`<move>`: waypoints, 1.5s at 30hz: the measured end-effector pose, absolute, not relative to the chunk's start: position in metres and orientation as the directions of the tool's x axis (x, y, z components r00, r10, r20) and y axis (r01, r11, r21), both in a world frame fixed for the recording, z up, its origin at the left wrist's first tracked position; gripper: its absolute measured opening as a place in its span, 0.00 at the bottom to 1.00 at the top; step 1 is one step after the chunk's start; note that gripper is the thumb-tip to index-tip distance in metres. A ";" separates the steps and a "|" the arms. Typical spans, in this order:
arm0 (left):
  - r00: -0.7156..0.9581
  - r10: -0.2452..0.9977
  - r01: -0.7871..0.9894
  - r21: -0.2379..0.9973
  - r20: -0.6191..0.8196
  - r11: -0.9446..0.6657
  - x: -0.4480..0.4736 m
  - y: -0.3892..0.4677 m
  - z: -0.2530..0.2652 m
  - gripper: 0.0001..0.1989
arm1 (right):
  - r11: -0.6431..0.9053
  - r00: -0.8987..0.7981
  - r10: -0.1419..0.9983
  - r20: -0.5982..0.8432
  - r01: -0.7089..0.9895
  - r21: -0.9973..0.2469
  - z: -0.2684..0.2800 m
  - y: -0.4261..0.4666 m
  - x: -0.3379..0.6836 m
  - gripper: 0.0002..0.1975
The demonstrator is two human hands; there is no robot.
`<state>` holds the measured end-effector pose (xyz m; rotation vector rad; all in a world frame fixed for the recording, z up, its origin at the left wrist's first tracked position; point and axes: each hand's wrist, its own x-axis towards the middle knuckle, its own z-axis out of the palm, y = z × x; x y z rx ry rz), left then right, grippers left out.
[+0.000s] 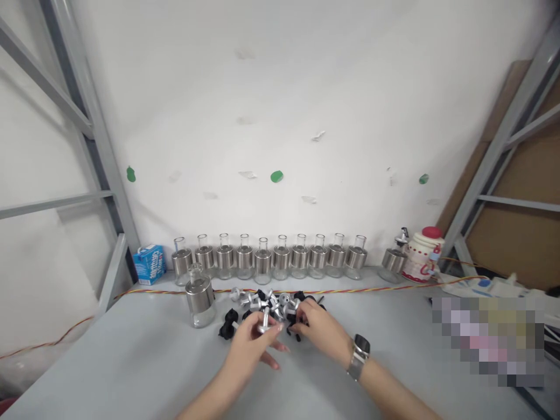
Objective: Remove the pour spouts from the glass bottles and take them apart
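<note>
My left hand (251,344) pinches a small silver spout piece with a round base (265,322) between thumb and fingers, just in front of a pile. That pile holds several silver-and-white spout pieces (273,303) mixed with black plastic parts (228,324). At its right side my right hand (321,326), with a watch (359,356) on the wrist, has its fingers curled down among black parts. What those fingertips hold is hidden. Left of the pile stands a glass bottle with a metal sleeve (200,297) and an open neck.
Several similar sleeved bottles (262,262) line the wall. Farther right, a bottle with a spout fitted (394,262) stands beside a red-topped white jar (423,256). A blue carton (149,265) sits at left. A twisted red-yellow wire (341,290) crosses behind the pile.
</note>
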<state>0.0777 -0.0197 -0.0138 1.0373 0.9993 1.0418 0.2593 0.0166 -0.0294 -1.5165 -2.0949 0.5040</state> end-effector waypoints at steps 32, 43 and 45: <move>0.126 0.992 0.079 0.997 -0.001 -0.009 0.077 -0.017 -0.038 0.10 | -0.046 -0.344 0.934 -0.096 0.150 -0.988 -0.009 0.016 0.260 0.09; 0.201 0.978 0.167 0.981 0.060 -0.094 0.078 -0.021 -0.030 0.13 | -0.531 -0.589 0.760 -0.273 -0.321 -0.784 -0.014 0.004 0.249 0.10; 0.208 0.974 0.154 0.981 0.086 -0.119 0.079 -0.022 -0.030 0.14 | -0.521 -0.590 0.763 -0.264 -0.320 -0.791 -0.014 0.003 0.247 0.10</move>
